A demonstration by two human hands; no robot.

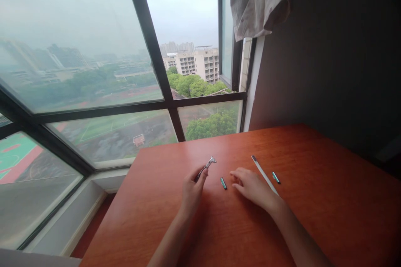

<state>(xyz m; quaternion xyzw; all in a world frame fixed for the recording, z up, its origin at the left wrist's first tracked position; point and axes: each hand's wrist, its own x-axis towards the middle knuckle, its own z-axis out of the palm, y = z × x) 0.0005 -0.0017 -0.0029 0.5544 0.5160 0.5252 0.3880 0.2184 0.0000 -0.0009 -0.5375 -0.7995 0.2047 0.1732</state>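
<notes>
My left hand (193, 187) is closed around a metal razor handle (206, 166), its silver head end pointing up and away over the table. Between my two hands a small green-and-black razor cartridge (223, 183) lies on the tabletop. My right hand (249, 184) hovers or rests just right of that cartridge, fingers loosely bent and thumb apart, with nothing visible in them. Beyond the right wrist lies a long, thin silver-grey strip (263, 173) with a dark end, partly hidden by the forearm. A second green razor cartridge (276, 177) sits right of the strip.
The reddish-brown wooden table (328, 200) spans the foreground. Large framed windows (103, 112) stand along its far and left sides, one pane open. A grey cloth (261, 4) hangs at the top, beside a dark wall (328, 62).
</notes>
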